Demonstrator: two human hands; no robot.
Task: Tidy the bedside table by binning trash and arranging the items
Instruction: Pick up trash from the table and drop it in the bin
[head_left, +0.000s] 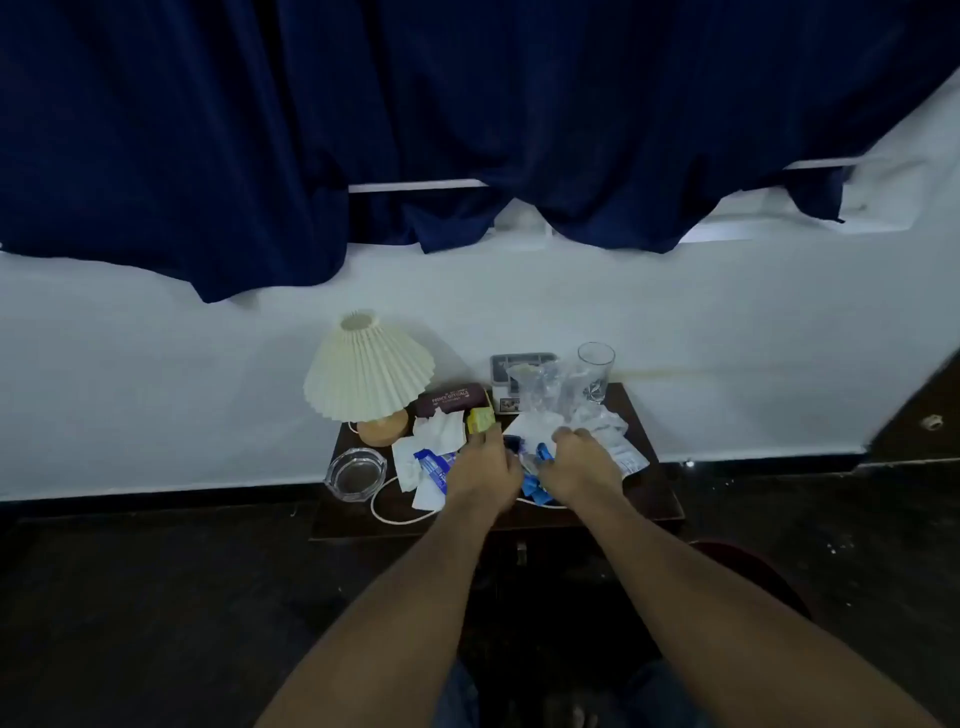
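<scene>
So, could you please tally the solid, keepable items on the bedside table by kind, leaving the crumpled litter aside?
Lamp: 1
Glass ashtray: 1
Drinking glass: 1
Maroon case: 1
Yellow box: 1
Grey device: 1
Total: 6
Clear plastic in front of the device is too blurred to class.

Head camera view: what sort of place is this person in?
Probably a bedroom, maybe a hotel room: a small dark bedside table against the wall carries a pleated-shade lamp, a glass ashtray and a drinking glass, and dark blue curtains hang above it.
</scene>
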